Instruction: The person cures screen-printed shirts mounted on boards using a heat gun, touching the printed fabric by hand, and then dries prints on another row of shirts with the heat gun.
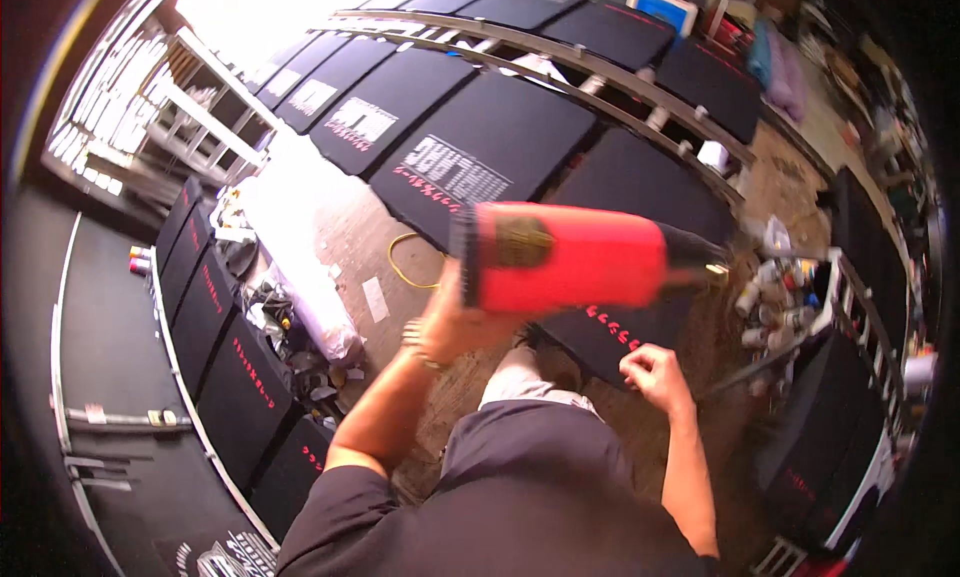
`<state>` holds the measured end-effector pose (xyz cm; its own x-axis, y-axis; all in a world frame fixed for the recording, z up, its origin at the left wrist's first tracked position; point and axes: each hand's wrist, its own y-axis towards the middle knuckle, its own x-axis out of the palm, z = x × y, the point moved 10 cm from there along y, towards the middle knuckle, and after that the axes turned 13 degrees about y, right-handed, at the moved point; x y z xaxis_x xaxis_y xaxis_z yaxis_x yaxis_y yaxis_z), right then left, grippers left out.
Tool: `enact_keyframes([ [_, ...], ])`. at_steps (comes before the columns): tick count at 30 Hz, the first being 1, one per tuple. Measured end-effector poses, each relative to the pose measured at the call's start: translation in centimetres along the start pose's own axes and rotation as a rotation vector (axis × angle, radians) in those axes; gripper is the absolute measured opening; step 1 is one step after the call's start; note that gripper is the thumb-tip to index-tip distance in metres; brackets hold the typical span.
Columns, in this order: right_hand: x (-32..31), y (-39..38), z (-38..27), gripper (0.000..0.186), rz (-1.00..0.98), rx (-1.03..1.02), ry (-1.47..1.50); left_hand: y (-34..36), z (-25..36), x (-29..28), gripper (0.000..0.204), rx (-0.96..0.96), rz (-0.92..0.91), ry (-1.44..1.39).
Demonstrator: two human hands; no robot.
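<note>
A red heat gun with black ends and a dark, tapering nozzle is raised in front of me, blurred by motion. My left hand is closed around it from below, the fingers partly hidden by its body. The nozzle points right. Lower on the right, my right hand is curled in a loose fist, and nothing shows in it. Beneath the heat gun lies a black shirt with a red print, stretched over a board. Just left of it, another black shirt bears a white and red print.
A metal rail runs behind the row of boards. More black shirts line the left side. On the right, bottles and tubs crowd a metal-framed shelf. A pale roll and a yellow cable lie left of my left hand.
</note>
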<state>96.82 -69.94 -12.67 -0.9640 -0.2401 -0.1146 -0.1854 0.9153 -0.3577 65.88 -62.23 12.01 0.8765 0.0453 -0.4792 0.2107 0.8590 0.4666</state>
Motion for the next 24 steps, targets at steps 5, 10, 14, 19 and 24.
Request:
enact_keyframes([
  [5, -7.9, 3.7, -3.0, 0.032, 0.324, -0.251, -0.241, 1.2, -6.6, -3.3, 0.039, -0.307, -0.085, 0.207],
  [10, -11.2, 8.7, -5.4, 0.036, 0.47, -0.341, -0.457, 4.5, -8.8, -0.3, 0.049, -0.102, -0.245, 0.997],
  [14, -11.4, 15.0, -5.4, 0.031, 0.363, -0.312, -0.577, 7.9, -10.9, 3.6, 0.053, -0.029, -0.348, 1.042],
  [19, -13.2, 23.0, -2.1, 0.053, 0.347, -0.252, -0.708, 12.5, -14.6, 8.4, 0.054, 0.017, -0.414, 0.993],
  [24, -15.6, 27.3, 1.1, 0.079, 0.404, 0.15, -0.763, 15.6, -16.3, 11.5, 0.048, 0.065, -0.55, 0.878],
])
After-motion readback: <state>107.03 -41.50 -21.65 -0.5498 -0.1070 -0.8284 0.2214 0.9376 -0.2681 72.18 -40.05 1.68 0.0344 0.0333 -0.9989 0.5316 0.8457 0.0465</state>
